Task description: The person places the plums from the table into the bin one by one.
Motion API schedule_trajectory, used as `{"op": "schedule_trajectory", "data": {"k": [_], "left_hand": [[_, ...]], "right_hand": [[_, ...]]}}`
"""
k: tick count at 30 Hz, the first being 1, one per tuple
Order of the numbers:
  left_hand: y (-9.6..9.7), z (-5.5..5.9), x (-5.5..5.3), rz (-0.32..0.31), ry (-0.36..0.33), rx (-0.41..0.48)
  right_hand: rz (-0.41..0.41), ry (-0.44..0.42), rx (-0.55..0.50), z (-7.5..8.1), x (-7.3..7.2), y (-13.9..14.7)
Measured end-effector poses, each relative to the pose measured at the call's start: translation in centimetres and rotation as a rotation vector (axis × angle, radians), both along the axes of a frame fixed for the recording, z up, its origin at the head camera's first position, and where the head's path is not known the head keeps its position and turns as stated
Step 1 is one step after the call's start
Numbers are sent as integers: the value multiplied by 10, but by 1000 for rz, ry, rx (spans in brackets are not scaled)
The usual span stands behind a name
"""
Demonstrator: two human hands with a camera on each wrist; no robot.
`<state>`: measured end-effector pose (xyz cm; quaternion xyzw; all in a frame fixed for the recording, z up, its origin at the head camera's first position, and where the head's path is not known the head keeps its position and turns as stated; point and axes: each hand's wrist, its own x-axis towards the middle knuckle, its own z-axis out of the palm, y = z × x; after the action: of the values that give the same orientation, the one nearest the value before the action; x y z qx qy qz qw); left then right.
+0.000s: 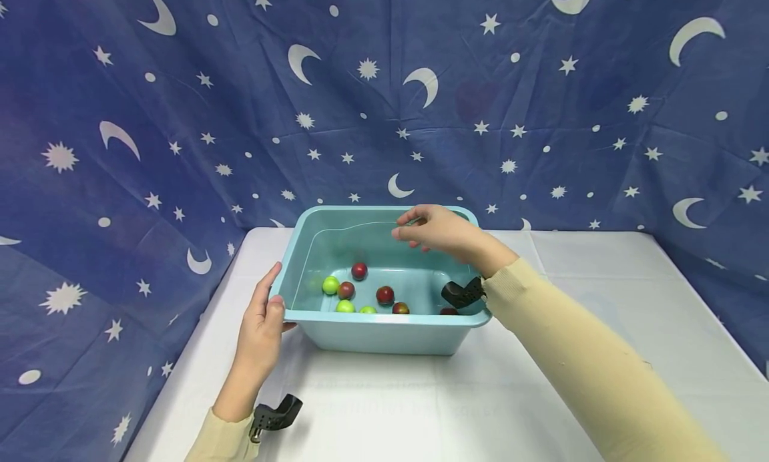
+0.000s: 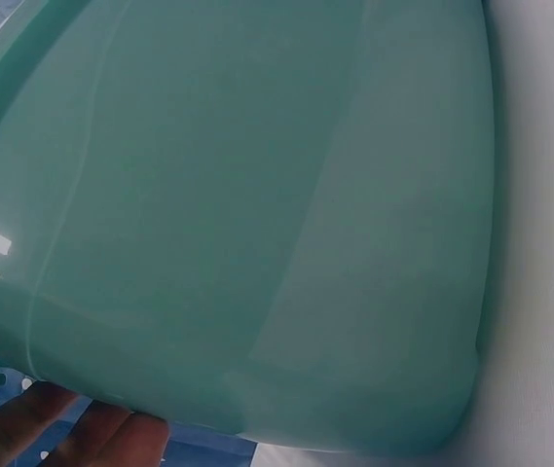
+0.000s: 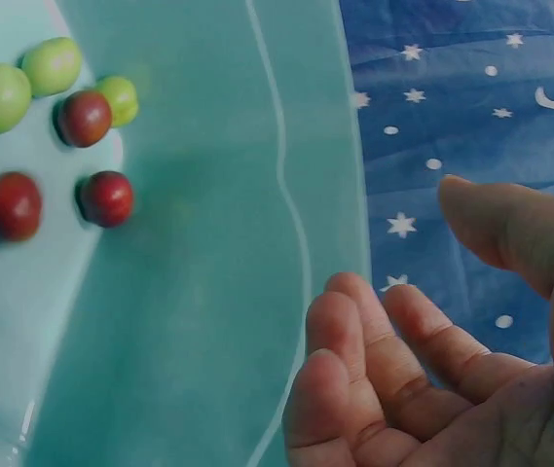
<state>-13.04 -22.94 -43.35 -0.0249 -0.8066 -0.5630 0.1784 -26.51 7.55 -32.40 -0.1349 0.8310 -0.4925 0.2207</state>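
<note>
A light teal plastic basin (image 1: 384,338) stands on the table, holding small round fruits, some dark red (image 1: 385,295) and some bright green (image 1: 331,285). My left hand (image 1: 260,332) grips its left rim, thumb near the front left corner and fingers along the outer side. In the left wrist view the fingertips (image 2: 111,433) show at the basin's edge. Above the back of the basin hangs my right hand (image 1: 438,232), palm side down to the left. Its thumb (image 3: 500,224) stands apart from loosely bent fingers, with nothing between them in the right wrist view.
White cloth (image 1: 601,302) covers the table under the basin. Behind and to the left hangs a blue curtain (image 1: 360,115) printed with moons and stars. A black wrist mount (image 1: 462,293) on the right arm overlaps the basin's right end in the head view.
</note>
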Motion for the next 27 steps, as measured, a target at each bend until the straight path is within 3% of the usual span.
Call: {"op": "schedule_trajectory", "data": {"k": [12,20,27], "left_hand": [[1,4,1,-6,-10,-2],[2,5,2,-17,-2,7],[3,5,2,-27,7,12]], "right_hand": [[-122,176,-96,22,14,59],[-200,235,-78,16,28,98],[-229,255,-54,2,35,124]]}}
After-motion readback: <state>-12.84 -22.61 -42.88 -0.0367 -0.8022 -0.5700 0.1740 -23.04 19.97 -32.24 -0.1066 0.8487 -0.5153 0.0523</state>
